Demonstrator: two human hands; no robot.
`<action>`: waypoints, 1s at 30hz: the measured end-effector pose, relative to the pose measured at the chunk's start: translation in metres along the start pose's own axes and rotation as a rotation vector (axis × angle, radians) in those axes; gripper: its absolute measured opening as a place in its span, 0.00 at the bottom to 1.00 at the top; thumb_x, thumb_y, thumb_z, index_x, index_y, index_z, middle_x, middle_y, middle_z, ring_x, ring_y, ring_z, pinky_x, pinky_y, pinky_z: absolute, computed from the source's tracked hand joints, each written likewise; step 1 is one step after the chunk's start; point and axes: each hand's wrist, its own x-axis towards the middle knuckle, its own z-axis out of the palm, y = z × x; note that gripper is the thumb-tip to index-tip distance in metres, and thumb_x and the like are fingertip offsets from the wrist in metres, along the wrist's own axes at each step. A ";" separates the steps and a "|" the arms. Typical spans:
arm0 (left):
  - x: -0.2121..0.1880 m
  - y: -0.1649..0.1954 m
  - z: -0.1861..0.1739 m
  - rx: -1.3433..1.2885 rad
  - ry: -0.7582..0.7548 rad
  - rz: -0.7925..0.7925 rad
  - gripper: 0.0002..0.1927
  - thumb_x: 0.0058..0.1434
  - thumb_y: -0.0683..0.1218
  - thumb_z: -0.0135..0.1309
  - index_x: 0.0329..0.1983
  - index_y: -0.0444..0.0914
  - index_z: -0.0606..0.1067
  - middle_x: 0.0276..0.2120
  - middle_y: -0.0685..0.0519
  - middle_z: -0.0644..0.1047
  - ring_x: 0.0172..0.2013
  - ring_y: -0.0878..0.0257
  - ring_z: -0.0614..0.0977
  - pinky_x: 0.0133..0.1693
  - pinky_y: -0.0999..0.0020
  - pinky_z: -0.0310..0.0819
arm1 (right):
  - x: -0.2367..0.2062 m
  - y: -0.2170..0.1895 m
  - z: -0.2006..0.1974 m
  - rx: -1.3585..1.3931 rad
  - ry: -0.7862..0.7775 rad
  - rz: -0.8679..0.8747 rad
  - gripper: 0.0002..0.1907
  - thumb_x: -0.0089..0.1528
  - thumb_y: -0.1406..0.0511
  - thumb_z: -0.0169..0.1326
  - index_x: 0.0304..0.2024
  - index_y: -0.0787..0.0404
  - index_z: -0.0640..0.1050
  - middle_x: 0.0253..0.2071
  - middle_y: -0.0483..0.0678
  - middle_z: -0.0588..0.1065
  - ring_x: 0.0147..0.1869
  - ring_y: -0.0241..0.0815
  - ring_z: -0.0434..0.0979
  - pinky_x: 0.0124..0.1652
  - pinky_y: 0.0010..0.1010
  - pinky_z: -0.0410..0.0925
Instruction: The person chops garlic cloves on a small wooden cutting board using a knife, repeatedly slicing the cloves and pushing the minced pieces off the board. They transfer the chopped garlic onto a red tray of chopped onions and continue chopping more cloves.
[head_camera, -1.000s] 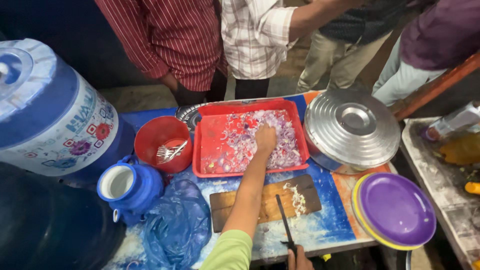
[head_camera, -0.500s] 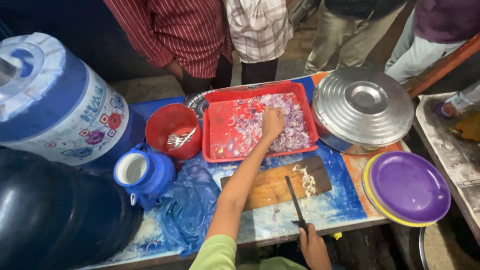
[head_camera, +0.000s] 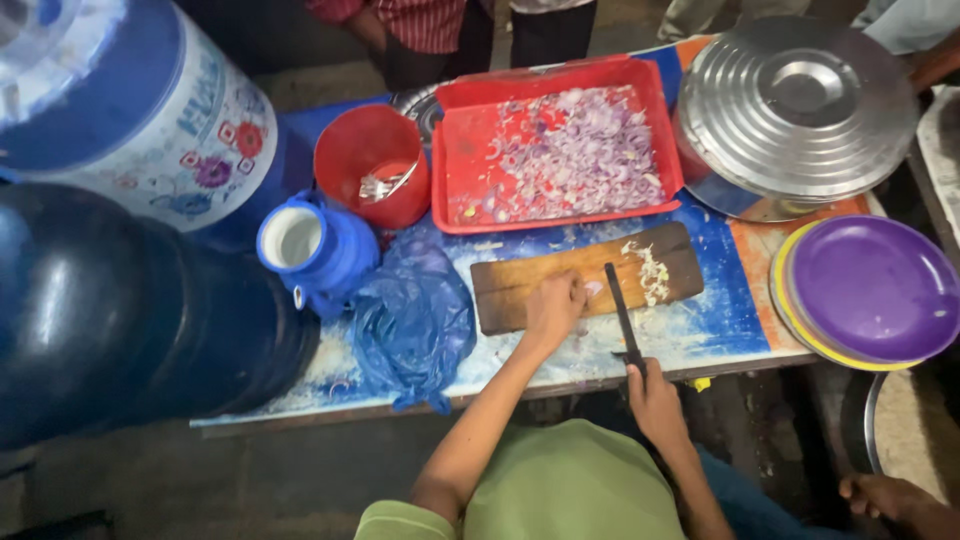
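Observation:
My left hand (head_camera: 555, 305) rests on a wooden chopping board (head_camera: 520, 285) with its fingers curled under, next to a small pale piece of onion. My right hand (head_camera: 655, 395) is at the table's near edge, gripping the handle of a dark knife (head_camera: 620, 310) whose blade lies across the board. A small heap of chopped onion bits (head_camera: 652, 272) sits on the board's right end. Behind the board stands a red tray (head_camera: 450, 150) spread with sliced purple onion (head_camera: 580, 150).
A red bucket (head_camera: 365, 150), a blue jug (head_camera: 310, 245) and a crumpled blue plastic bag (head_camera: 415, 320) lie left of the board. A water cooler (head_camera: 130, 110) and a dark drum (head_camera: 120, 320) fill the left. A steel lid (head_camera: 800, 100) and purple plates (head_camera: 870, 290) sit right. People stand (head_camera: 420, 25) across the table.
My left hand has drawn back from the red tray of sliced onion to the chopping board. The right hand stays on the knife.

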 end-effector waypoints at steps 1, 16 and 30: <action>-0.003 -0.002 -0.002 0.017 0.023 0.028 0.12 0.62 0.49 0.58 0.44 0.39 0.79 0.35 0.45 0.80 0.37 0.45 0.83 0.38 0.51 0.76 | -0.001 -0.003 -0.002 0.018 0.002 -0.004 0.17 0.69 0.56 0.47 0.49 0.61 0.71 0.27 0.66 0.76 0.37 0.72 0.77 0.33 0.55 0.68; -0.026 -0.010 0.012 0.080 0.116 0.177 0.16 0.59 0.53 0.56 0.46 0.40 0.77 0.40 0.45 0.77 0.37 0.44 0.82 0.36 0.49 0.76 | -0.012 -0.051 -0.012 -0.188 0.040 -0.051 0.18 0.68 0.60 0.46 0.57 0.64 0.69 0.39 0.68 0.78 0.44 0.74 0.77 0.44 0.60 0.68; -0.023 -0.016 0.022 0.082 0.095 0.100 0.18 0.59 0.55 0.58 0.46 0.41 0.76 0.39 0.49 0.80 0.36 0.48 0.83 0.35 0.51 0.76 | -0.004 -0.058 0.000 -0.230 0.018 -0.168 0.24 0.68 0.62 0.44 0.60 0.74 0.66 0.47 0.73 0.74 0.48 0.74 0.75 0.47 0.58 0.68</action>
